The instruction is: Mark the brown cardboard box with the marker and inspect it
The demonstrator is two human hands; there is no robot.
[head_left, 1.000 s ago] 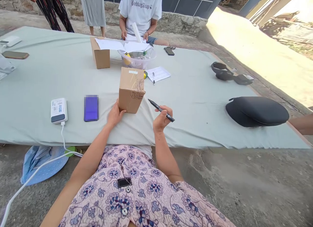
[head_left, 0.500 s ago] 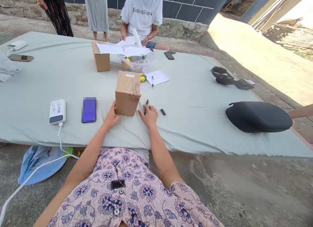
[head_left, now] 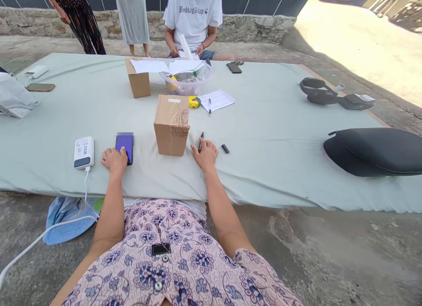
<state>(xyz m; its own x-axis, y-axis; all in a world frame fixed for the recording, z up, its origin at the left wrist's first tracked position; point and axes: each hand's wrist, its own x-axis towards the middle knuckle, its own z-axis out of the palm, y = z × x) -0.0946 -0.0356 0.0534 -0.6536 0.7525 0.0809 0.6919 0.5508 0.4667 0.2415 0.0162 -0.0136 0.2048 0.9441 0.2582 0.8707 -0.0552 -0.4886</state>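
Resting flat, the left hand (head_left: 114, 160) covers the phone's (head_left: 125, 146) near end, grip loose. Right hand (head_left: 205, 154) lies open, fingertips on the marker (head_left: 201, 143) beside the cardboard box (head_left: 172, 125).

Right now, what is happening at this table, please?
A person sits at a cloth-covered table. The left hand rests on a phone beside a power bank. The right hand lies flat on the cloth, touching a black marker; its cap lies apart. A small taped cardboard box stands upright between the hands, touched by neither. Across the table, another person handles papers.
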